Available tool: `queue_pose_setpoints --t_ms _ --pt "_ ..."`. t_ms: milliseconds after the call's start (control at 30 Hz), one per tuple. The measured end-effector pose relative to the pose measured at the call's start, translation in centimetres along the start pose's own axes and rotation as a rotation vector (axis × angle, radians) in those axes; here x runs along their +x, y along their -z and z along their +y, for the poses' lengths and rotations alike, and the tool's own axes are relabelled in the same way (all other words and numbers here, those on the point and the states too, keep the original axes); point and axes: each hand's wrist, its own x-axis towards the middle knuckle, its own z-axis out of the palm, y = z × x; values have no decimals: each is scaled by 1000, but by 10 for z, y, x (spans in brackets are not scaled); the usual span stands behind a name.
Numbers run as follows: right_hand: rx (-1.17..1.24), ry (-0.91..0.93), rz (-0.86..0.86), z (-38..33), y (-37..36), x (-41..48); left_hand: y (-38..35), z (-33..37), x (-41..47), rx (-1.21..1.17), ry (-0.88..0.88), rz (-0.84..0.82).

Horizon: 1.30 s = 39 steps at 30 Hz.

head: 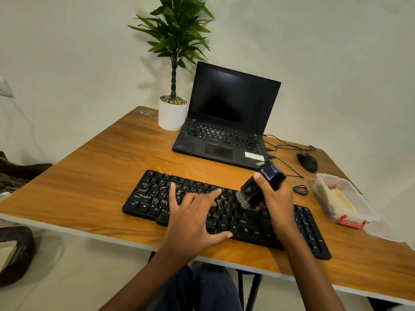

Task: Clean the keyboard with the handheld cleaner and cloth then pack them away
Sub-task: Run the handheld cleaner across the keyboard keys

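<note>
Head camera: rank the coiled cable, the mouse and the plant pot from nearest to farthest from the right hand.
1. Coiled cable, just right of the right hand, which grips the cleaner.
2. Mouse, farther back on the right.
3. Plant pot, far back left, beside the laptop.

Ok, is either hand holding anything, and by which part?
The right hand grips the black handheld cleaner around its mid-body, bristles down over the black keyboard. The left hand holds nothing, resting spread on it.

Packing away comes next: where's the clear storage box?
In the head view, the clear storage box sits at far right, right of the keyboard and nearer than the mouse.
</note>
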Motion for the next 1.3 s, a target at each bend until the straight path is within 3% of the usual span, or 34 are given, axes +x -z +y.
queue_pose_setpoints --t_ms 200,333,467,567,633,767,900,1067,1233,1300 --pt "-236 -77 -270 4 -2 1 -1 3 1 194 -1 -85" --pt "-367 53 -165 3 -12 6 0 4 0 202 17 -103" --pt "-373 7 -356 3 -17 5 -1 3 1 194 28 -121" --pt "-473 78 -290 2 -18 15 -2 2 1 191 19 -149" --pt "-469 116 -265 3 -18 17 -3 2 0 190 11 -157" --pt "-331 6 -500 4 -17 12 -4 1 1 187 15 -165" --pt "-437 144 -289 4 -19 20 -4 1 0 192 15 -182" --pt "-366 -3 -530 0 -18 20 -4 1 1 183 28 -180" --pt "-392 46 -326 5 -19 31 -5 0 0 195 -3 -133" --pt "-353 12 -397 4 -20 29 -6 0 0 198 -2 -128"
